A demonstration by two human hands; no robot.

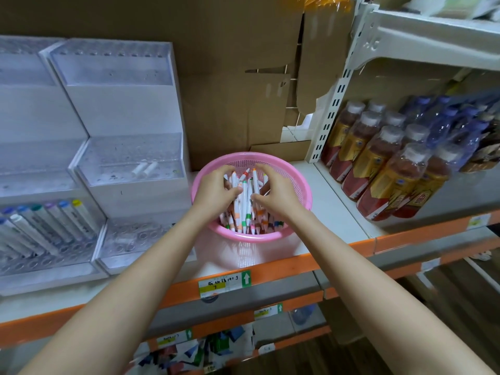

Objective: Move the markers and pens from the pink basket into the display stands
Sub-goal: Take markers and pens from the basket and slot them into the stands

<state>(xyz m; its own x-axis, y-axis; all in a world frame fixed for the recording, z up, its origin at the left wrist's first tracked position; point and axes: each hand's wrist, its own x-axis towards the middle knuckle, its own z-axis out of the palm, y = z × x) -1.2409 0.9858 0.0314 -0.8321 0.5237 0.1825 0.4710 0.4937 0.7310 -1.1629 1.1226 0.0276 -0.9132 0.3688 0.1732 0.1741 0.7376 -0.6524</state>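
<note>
Pink plastic mesh catches the eye first: the pink basket sits on the white shelf with the orange front edge, just right of the clear display stands and in front of a brown cardboard backing. It is heaped with white markers and pens banded in orange, green and pink, most lying lengthwise toward the person. Both bare forearms reach up into it. The left hand is down among the pens on the basket's left side, its fingers curled around a small bunch of them; how tightly they grip I cannot tell. The right hand comes in from the right, thumb and fingers spread and arched over the heap, the tips touching the upper ends of several pens without plainly closing on any. In the stepped stands to the left, the nearer one holds two white pens lying on its middle tier, and the stand farther left carries a row of grey-bodied markers with purple, blue, teal and yellow caps, leaning back. Right of the slotted white upright, shrink-wrapped drink bottles with white caps lie stacked on the neighbouring shelf.
</note>
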